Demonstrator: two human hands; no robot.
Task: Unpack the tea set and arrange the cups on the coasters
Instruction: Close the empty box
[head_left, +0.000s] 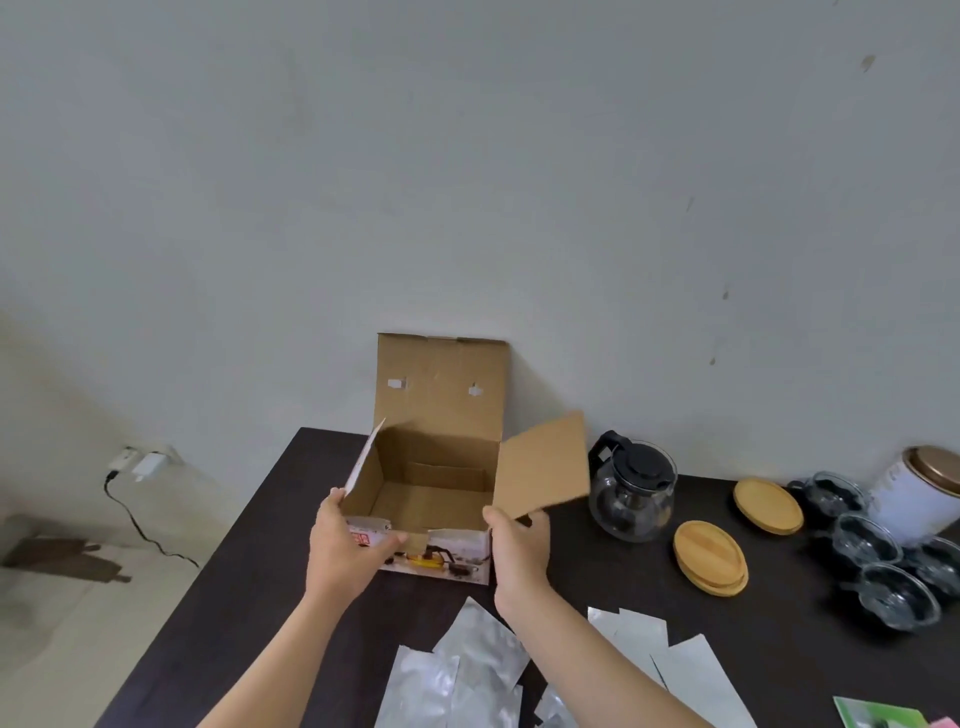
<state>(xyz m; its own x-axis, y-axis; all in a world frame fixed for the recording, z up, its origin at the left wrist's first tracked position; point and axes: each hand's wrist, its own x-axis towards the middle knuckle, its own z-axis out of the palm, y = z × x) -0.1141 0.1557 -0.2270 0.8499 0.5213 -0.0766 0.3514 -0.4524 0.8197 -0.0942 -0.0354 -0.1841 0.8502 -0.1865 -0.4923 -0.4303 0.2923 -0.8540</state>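
gripping hands on open box, red label unreadable

Soft, even daylight, faint shadows only; slightly blurred throughout, wide-angle bending at edges, dull glare on foil packets.

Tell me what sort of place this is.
Probably a room in a home: a dark table against a bare wall, a charger plugged into a wall socket, and a glass teapot set out.
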